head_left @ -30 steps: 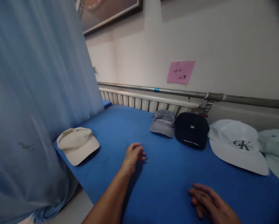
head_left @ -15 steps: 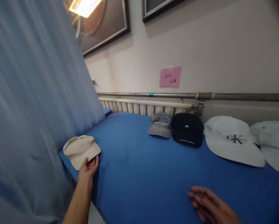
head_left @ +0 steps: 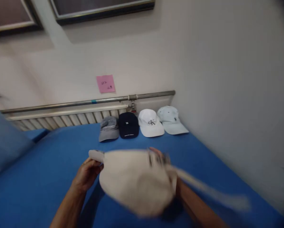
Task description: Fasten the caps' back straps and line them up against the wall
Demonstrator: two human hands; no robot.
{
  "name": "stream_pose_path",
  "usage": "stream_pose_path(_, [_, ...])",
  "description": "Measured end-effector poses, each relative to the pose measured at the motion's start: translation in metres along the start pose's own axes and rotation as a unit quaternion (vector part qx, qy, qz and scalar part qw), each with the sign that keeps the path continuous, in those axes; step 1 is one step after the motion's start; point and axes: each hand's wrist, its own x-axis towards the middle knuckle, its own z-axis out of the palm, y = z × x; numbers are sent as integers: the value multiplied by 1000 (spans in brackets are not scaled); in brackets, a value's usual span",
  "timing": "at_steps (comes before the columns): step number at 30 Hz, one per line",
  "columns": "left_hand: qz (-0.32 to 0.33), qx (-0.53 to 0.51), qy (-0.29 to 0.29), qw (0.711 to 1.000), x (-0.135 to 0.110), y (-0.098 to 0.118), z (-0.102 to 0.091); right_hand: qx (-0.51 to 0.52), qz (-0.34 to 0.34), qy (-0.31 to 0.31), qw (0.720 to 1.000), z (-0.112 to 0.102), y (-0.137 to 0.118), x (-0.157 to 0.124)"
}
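A beige cap [head_left: 134,180] is held up over the blue surface, blurred by motion, its brim pointing left and a loose strap trailing to the right. My left hand [head_left: 88,174] pinches the brim between thumb and fingers. At the strap end, my right hand [head_left: 157,151] grips the cap from behind; most of that hand is hidden, with only fingertips and the wrist showing. Beyond them stand a grey cap [head_left: 109,129], a navy cap [head_left: 129,125], a white cap with dark letters [head_left: 151,123] and a pale mint cap [head_left: 172,120], side by side in a row.
The blue-covered table [head_left: 49,158] meets a wall on the right. Behind the row run a radiator [head_left: 75,118] and a metal pipe [head_left: 153,95]. A pink note [head_left: 105,84] is stuck to the wall below framed pictures. Light blue curtain [head_left: 6,142] hangs at left.
The beige cap has come off the table's left end to the middle and turned over. My right hand has moved onto it. The view has swung right.
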Motion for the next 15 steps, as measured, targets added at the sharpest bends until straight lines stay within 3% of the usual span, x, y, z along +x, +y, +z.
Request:
stream_pose_path(3, [-22, 49, -57, 997, 19, -8, 20, -37, -25, -6, 999, -8, -9, 0])
stream_pose_path(5, [-14, 65, -64, 996, 30, -14, 24, -89, -37, -36, 995, -8, -8, -2])
stream_pose_path(9, [5, 78, -26, 997, 49, -27, 20, -240, -55, -79, 966, -4, 5, -3])
stream_pose_path(12, [36, 94, 37, 994, 54, -33, 12, -307, -55, -109, 944, -3, 11, -2])
stream_pose_path(15, [140, 169, 100, 971, 42, -29, 9, -312, -3, -134, 941, -3, 10, -1])
